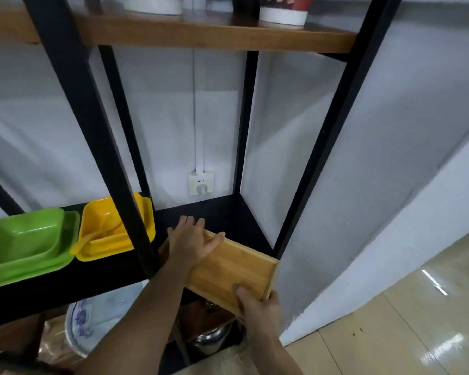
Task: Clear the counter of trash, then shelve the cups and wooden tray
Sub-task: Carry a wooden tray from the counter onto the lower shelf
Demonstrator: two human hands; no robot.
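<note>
A wooden tray (236, 269) lies slanted, its far end over the black lower shelf (222, 212) and its near end sticking out past the shelf's front edge. My left hand (192, 239) lies flat on the tray's far end, fingers spread and thumb on the wood. My right hand (257, 304) grips the near right corner, thumb on top. On the wooden upper shelf (214, 36) the bases of two cups show, a white cup (153, 5) and a red-and-white cup (283, 12).
A green square dish (25, 242) and a yellow dish (106, 228) sit on the black shelf's left part. Black frame posts (100, 147) stand in front. A wall socket (201, 182) is behind. A metal pot (209, 339) and a patterned bowl (92, 320) sit below. The wall (390, 185) is right.
</note>
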